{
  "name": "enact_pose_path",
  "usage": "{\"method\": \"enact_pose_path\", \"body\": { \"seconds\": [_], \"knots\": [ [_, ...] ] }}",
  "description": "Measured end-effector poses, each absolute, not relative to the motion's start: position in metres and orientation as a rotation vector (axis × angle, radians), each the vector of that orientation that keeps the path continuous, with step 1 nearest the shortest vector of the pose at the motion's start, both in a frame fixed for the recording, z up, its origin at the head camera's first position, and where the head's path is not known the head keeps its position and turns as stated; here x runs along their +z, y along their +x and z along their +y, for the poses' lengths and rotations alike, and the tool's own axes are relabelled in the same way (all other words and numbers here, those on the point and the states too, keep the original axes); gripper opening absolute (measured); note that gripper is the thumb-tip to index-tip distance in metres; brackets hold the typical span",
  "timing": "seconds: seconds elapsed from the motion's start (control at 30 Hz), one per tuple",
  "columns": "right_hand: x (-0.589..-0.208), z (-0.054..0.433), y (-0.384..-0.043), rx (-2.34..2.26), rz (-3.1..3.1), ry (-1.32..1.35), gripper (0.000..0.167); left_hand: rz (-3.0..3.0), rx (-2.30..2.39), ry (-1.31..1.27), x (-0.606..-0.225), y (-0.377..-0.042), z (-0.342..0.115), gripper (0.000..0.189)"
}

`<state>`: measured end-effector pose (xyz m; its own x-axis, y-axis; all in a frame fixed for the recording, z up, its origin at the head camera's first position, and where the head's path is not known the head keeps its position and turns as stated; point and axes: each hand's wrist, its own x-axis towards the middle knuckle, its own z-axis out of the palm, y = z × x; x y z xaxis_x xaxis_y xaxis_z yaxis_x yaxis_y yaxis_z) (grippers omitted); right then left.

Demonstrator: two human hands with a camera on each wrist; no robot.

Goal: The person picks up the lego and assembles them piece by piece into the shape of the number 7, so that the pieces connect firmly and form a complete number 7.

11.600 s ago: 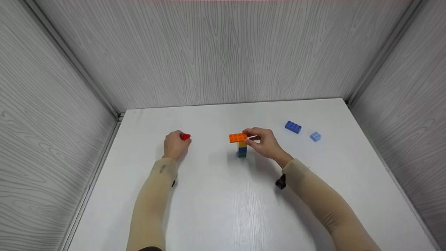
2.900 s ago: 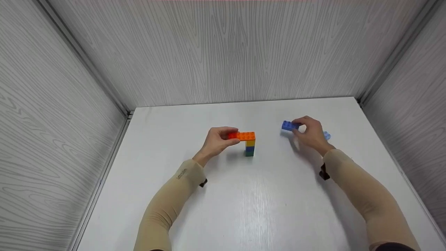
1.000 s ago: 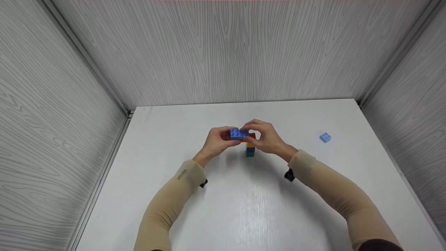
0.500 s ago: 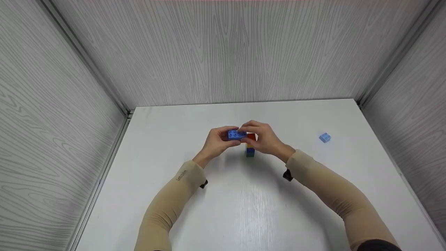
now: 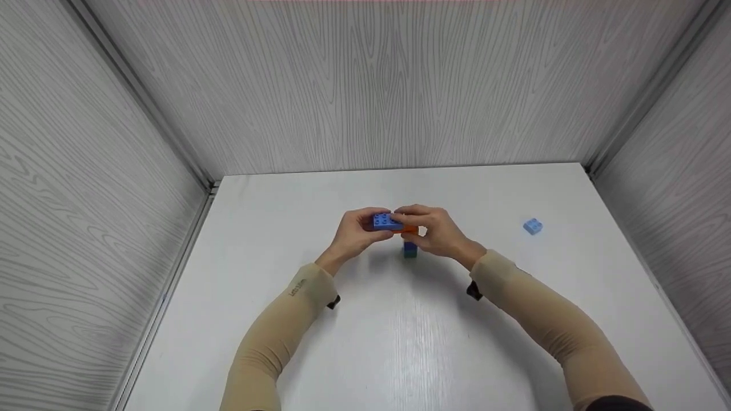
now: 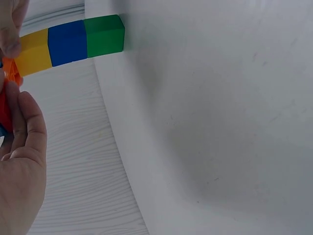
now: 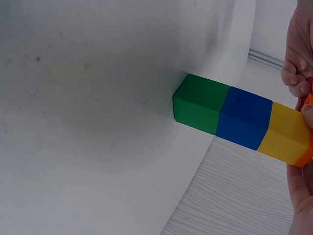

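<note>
In the head view, a blue eight-stud toy brick (image 5: pixel 384 222) sits on top of a bridge-like build. My left hand (image 5: pixel 353 235) grips the left end, its fingers round the red brick (image 6: pixel 5 111) beneath the blue one. My right hand (image 5: pixel 438 233) pinches the orange brick (image 5: pixel 410 229) at the column's top, with fingertips at the blue brick's right end. Below, the right wrist view shows a yellow block (image 7: pixel 284 133), a dark blue block (image 7: pixel 244 117) and a green block (image 7: pixel 201 104) stacked upright on the table. The fingers partly cover the orange and red bricks.
A light blue four-stud brick (image 5: pixel 533 226) lies on the white table (image 5: pixel 365 342), to the right of the build. Wood-grain panels (image 5: pixel 365 85) enclose the table at the back and on both sides.
My right hand brought the blue brick from the right side onto the build. In the last half second it shifted slightly right and down, from the blue brick to the orange one.
</note>
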<state>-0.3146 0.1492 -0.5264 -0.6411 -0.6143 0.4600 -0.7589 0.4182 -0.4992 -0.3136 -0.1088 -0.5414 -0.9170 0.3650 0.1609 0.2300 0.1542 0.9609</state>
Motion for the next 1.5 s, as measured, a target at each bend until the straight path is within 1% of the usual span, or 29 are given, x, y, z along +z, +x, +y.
{"method": "enact_pose_path", "body": {
  "seconds": [0.43,0.63,0.77,1.0,1.2,1.5],
  "knots": [
    [-0.529,0.147,-0.320,1.190,-2.397,1.226,0.042,2.234,1.921,0.567,-0.536,-0.313,-0.108,0.045],
    [-0.532,0.148,-0.320,1.229,-2.390,1.193,0.041,2.189,1.974,0.561,-0.535,-0.314,-0.106,0.034],
    [-0.533,0.149,-0.319,1.280,-2.403,1.176,0.042,2.172,1.993,0.535,-0.533,-0.314,-0.104,0.032],
    [-0.534,0.150,-0.319,1.317,-2.451,1.158,0.042,2.080,2.029,0.411,-0.527,-0.313,-0.103,0.035],
    [-0.535,0.149,-0.321,1.353,-2.451,1.148,0.041,2.039,2.048,0.293,-0.522,-0.314,-0.102,0.031],
    [-0.536,0.149,-0.320,1.434,-2.420,1.131,0.042,2.039,2.061,0.281,-0.519,-0.314,-0.100,0.030]
  ]
}}
